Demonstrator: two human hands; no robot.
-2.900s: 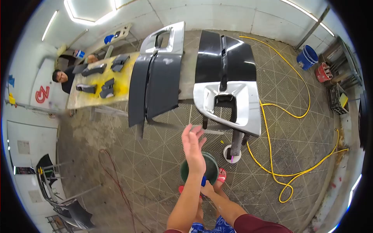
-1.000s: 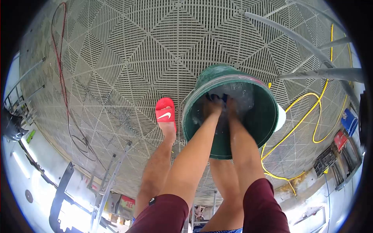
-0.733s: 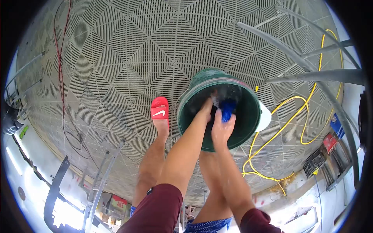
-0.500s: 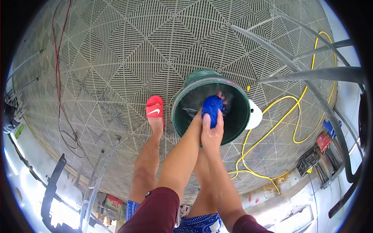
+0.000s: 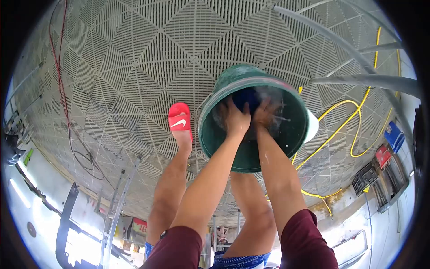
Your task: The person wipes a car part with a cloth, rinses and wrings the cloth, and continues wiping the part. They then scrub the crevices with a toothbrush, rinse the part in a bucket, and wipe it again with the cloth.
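The wadded blue cloth (image 5: pixel 245 97) is low inside the green bucket (image 5: pixel 253 165), against its far side and in the water. My left hand (image 5: pixel 237 120) grips the cloth from the left, thumb pointing up along it. On the cloth's right side is my right hand (image 5: pixel 264 114), its fingers partly blurred by splashing water. The cloth is between both hands, and its underside is hidden. Droplets show on the bucket's inner wall, to the right of my right hand.
A red slide sandal (image 5: pixel 180 117) is on a foot left of the bucket. Yellow hose (image 5: pixel 333 134) curves across the grated floor (image 5: pixel 148 85) to the right. Grey metal tubes (image 5: pixel 358 80) reach in from the upper right. A red cable (image 5: pixel 59 71) runs along the left.
Both hands have lowered the blue cloth from above the bucket's opening down into the water. They have spread from a tight squeeze to either side of it, and the water is splashing.
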